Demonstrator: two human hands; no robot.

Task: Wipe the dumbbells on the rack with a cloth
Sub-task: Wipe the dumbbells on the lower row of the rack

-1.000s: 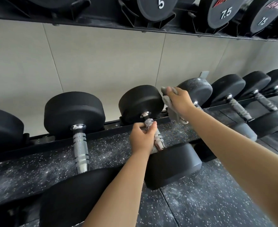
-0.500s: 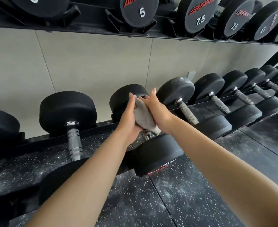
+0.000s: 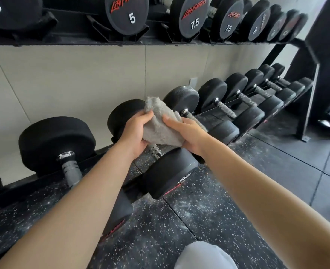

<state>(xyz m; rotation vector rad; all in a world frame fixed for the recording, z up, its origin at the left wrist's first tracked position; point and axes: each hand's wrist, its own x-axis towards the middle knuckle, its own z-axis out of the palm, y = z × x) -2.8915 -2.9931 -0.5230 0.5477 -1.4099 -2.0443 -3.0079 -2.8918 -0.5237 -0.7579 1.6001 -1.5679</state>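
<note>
A grey cloth is held between both hands above a black dumbbell on the lower rack rail. My left hand grips the cloth's left side, thumb on top. My right hand holds its right side from below. The cloth hides most of this dumbbell's chrome handle; its far head shows behind my left hand.
More black dumbbells line the lower rack: one to the left, several to the right. The upper shelf carries dumbbells marked 5, 7.5 and 10. A rack upright stands at right. My knee shows at the bottom.
My left hand let go of the dumbbell handle and rose to the cloth. Both hands now hold the cloth above the handle. The view shifted right.
</note>
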